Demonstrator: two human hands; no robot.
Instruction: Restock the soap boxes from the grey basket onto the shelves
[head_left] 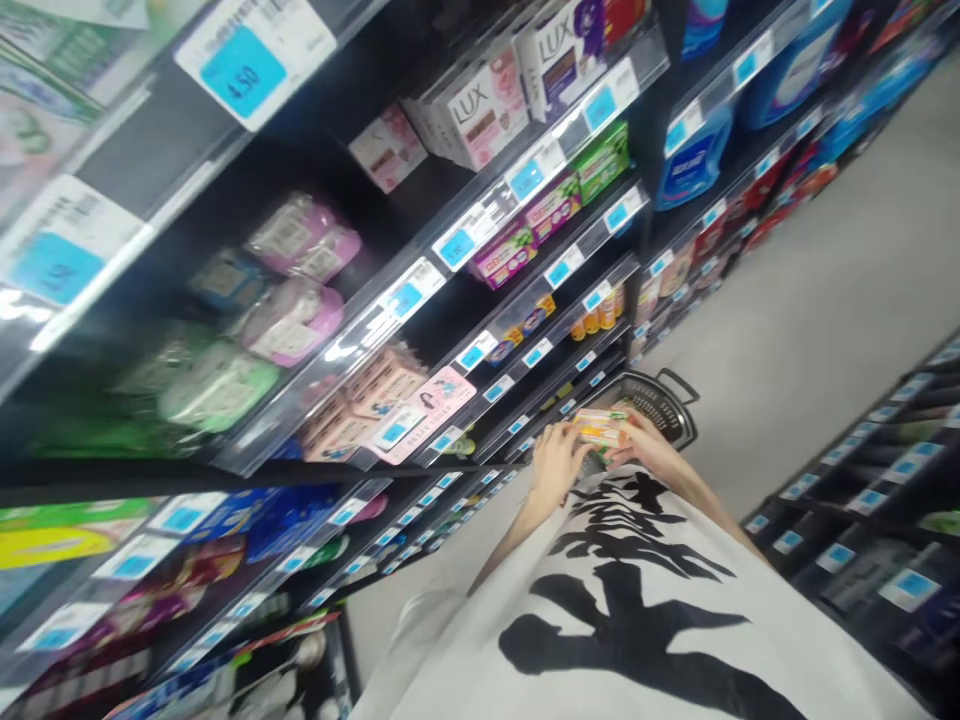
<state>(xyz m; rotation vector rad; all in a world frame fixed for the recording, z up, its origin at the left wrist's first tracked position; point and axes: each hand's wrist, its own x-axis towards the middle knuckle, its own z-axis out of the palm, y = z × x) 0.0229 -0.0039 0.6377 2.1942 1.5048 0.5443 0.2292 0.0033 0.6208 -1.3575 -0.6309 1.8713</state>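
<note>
Both hands meet in front of my white shirt with black lettering. Between them is a small yellow, white and green box. My left hand grips its left end, fingers curled against it. At the other end my right hand holds the box too, with its fingers closed around the edge. The print on the box is too small to read. Just beyond the hands sits a dark shopping basket with a perforated bottom and a handle, partly hidden by my hands.
Tall dark shelves on the left carry LUX soap boxes, pink and green wrapped packs and purple boxes. Blue bottles stand further along. Another shelf unit lines the right, with grey floor between.
</note>
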